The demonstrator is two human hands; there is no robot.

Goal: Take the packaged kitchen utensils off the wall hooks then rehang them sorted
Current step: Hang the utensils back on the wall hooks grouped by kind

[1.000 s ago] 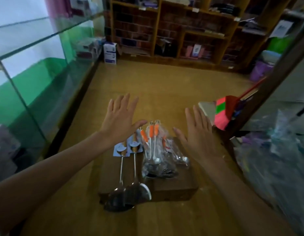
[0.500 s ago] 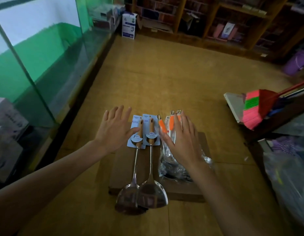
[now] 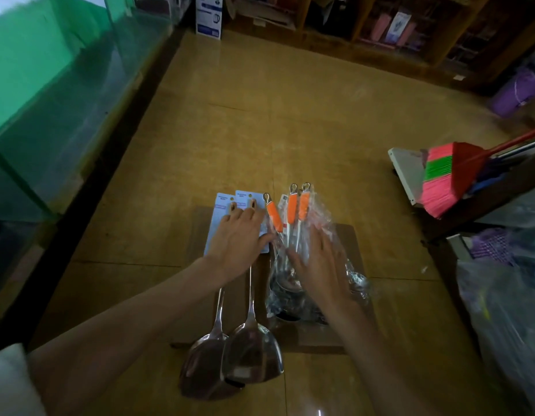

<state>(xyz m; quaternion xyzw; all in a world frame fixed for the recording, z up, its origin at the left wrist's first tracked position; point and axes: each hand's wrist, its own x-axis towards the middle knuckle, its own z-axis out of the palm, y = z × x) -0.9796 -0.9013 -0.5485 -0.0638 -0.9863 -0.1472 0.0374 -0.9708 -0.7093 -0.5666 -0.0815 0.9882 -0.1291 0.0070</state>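
Two steel spatulas with pale blue cards on their handles lie side by side on a flat brown cardboard piece on the floor. To their right lies a bundle of orange-handled utensils in clear plastic wrap. My left hand rests flat with straight fingers on the spatula handles and cards. My right hand lies flat on the plastic-wrapped bundle, fingers straight. The utensil heads under the right hand are partly hidden.
A green glass display counter runs along the left. A pink and green broom leans at the right over a white board, with plastic bags below. Wooden shelves and a white box stand at the far end.
Both hands have come down from hovering above the floor onto the utensils: the left onto the spatula cards, the right onto the wrapped bundle. The view has tilted downward.
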